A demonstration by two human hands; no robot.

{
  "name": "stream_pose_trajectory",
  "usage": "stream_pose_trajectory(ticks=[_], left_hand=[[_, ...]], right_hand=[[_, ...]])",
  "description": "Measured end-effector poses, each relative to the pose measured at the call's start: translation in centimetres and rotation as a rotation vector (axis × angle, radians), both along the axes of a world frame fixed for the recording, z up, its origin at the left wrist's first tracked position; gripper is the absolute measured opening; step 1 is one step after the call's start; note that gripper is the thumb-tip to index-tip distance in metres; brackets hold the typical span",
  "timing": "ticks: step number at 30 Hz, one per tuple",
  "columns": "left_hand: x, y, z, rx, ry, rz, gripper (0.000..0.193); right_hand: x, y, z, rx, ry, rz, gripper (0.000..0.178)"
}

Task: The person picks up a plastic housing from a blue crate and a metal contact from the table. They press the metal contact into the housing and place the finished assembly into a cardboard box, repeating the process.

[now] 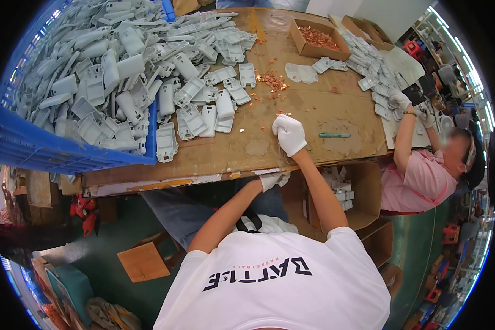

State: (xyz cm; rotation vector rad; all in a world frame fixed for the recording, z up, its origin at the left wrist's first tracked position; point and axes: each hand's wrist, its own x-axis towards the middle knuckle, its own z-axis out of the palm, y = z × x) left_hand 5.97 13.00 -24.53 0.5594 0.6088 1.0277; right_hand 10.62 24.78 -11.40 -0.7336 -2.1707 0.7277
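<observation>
My right hand [290, 135], in a white glove, is over the brown cardboard-covered table [247, 149] near its front edge. Its fingers are curled closed, and whatever is in them is hidden. Small copper-coloured metal pieces [273, 82] lie scattered just beyond it. Below the table's front edge is my gloved left hand [275, 180], its fingers partly hidden but seeming loosely stretched, with nothing visible in them. A green pen [334, 135] rests to the right of my right hand. To the left are several loose pale grey plastic housings [224, 104].
A blue crate [66, 146] heaped with grey housings takes up the left side. At the back stands a cardboard box [320, 39] of copper pieces. Rows of housings [368, 66] lie at right, where a co-worker in pink [418, 181] works. An open carton [363, 198] sits below the table.
</observation>
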Motion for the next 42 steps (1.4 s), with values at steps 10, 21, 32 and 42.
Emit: stream_pose_trajectory(ticks=[10, 21, 32, 42], left_hand=[[-1.2, 0.3, 0.2, 0.470, 0.647, 0.239, 0.034], [-0.8, -0.1, -0.9, 0.191, 0.363, 0.062, 0.032], [0.0, 0.0, 0.3, -0.063, -0.142, -0.195, 0.027], [1.6, -0.9, -0.1, -0.324, -0.757, -0.261, 0.026]], right_hand=[[-0.4, -0.1, -0.1, 0.078, 0.068, 0.029, 0.012], [-0.3, 0.0, -0.1, 0.051, 0.016, 0.029, 0.010], [-0.2, -0.1, -0.1, 0.036, 0.023, 0.004, 0.011], [-0.2, -0.4, 0.3, 0.035, -0.002, -0.011, 0.012]])
